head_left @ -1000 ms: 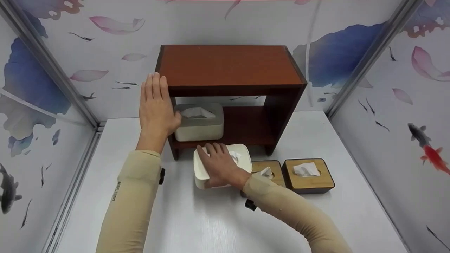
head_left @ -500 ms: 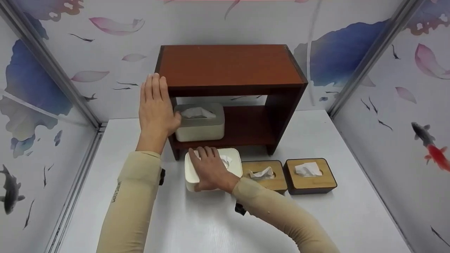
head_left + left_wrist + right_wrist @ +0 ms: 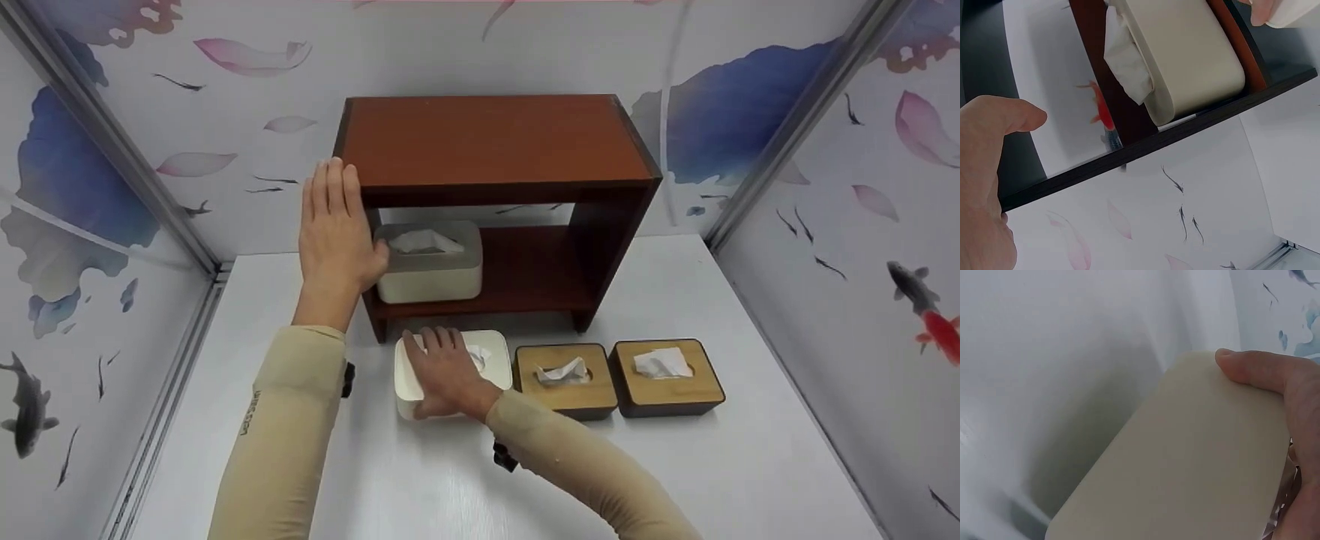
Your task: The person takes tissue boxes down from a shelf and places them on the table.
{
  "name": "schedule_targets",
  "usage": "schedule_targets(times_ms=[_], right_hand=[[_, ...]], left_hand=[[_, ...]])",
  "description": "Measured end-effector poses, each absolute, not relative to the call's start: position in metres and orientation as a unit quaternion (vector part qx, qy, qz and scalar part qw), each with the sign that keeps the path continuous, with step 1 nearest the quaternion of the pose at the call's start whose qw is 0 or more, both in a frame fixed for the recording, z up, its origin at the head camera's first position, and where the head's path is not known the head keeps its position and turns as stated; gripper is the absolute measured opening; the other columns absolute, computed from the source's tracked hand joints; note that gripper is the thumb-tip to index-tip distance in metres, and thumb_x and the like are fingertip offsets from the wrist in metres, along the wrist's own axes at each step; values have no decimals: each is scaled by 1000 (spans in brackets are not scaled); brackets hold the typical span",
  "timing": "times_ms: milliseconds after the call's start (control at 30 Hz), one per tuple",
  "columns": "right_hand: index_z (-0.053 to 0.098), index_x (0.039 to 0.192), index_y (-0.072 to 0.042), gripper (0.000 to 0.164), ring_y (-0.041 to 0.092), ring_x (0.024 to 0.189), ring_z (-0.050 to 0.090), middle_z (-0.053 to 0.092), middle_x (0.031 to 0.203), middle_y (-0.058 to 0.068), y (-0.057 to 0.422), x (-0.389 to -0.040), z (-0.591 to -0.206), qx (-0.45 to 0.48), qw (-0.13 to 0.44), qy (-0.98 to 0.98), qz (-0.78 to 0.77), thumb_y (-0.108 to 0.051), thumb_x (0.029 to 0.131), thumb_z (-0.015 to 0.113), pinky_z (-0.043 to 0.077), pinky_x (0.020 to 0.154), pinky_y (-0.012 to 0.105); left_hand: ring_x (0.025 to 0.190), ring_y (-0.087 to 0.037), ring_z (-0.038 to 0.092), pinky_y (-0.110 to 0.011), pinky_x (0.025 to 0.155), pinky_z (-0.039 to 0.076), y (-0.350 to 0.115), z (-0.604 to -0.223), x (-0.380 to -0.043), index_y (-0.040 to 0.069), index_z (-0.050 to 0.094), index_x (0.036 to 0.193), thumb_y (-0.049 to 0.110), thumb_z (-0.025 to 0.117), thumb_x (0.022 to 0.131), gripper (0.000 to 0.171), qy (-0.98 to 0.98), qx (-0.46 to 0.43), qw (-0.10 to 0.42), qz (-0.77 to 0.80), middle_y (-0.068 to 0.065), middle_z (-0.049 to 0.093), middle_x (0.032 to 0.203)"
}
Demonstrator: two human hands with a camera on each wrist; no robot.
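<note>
A white tissue box (image 3: 498,346) is in front of the shelf's left half, and my right hand (image 3: 448,376) grips it from above. In the right wrist view the thumb lies along the side of this white box (image 3: 1179,450). Whether its base touches the table cannot be made out. My left hand (image 3: 334,236) rests against the left side of the brown wooden shelf (image 3: 495,139), fingers straight, thumb apart. On the shelf's lower board, at the left, stands a grey-topped tissue box (image 3: 429,282) with tissue sticking out. The left wrist view shows this tissue box (image 3: 1196,62) behind the shelf's edge.
Two dark tissue boxes with wooden lids, a nearer-in one (image 3: 589,396) and an outer one (image 3: 667,386), stand side by side right of the white box. Patterned panels (image 3: 225,112) enclose the white table (image 3: 750,450) at the back and sides.
My right hand has carried the white tissue box left and then toward me, uncovering the nearer wooden-lidded box. The left hand stays against the shelf. The head view has shifted slightly.
</note>
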State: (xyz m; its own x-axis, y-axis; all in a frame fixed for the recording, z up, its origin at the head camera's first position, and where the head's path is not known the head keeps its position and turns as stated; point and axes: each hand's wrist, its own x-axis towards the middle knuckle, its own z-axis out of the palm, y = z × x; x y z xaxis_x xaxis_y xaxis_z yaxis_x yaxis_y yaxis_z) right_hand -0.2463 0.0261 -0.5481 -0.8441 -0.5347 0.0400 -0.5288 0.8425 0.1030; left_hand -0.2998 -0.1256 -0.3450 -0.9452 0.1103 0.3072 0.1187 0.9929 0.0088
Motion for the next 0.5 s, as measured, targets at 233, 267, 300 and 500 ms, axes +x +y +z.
schedule_targets(times_ms=[233, 267, 300, 500], right_hand=[[23, 154, -15, 129, 33, 132, 43, 44, 143, 12, 28, -249, -564, 277, 13, -960, -42, -73, 52, 78, 36, 111, 49], [23, 154, -15, 129, 33, 132, 43, 44, 143, 12, 28, -249, -566, 277, 10, -960, -44, -73, 53, 77, 37, 111, 49], [23, 154, -15, 128, 33, 132, 43, 44, 143, 12, 28, -249, -568, 277, 9, -960, -46, -72, 53, 77, 37, 111, 49], [24, 154, -16, 125, 32, 131, 43, 45, 142, 12, 28, -251, -575, 275, 8, -960, -54, -70, 55, 78, 36, 111, 49]], left_hand=[[151, -35, -2, -45, 126, 1, -125, -344, -299, 3, -3, 152, 36, 58, 88, 95, -986, -56, 153, -18, -19, -3, 161], [151, -35, -2, -45, 126, 0, -125, -344, -299, 3, -3, 152, 36, 59, 88, 95, -987, -55, 153, -19, -19, -4, 161], [151, -35, -2, -45, 126, 0, -125, -344, -299, 3, -4, 152, 36, 58, 88, 95, -987, -55, 152, -18, -19, -4, 161], [151, -35, -2, -45, 126, 0, -126, -345, -299, 2, -3, 152, 36, 58, 89, 95, -987, -57, 152, -18, -20, -3, 161]])
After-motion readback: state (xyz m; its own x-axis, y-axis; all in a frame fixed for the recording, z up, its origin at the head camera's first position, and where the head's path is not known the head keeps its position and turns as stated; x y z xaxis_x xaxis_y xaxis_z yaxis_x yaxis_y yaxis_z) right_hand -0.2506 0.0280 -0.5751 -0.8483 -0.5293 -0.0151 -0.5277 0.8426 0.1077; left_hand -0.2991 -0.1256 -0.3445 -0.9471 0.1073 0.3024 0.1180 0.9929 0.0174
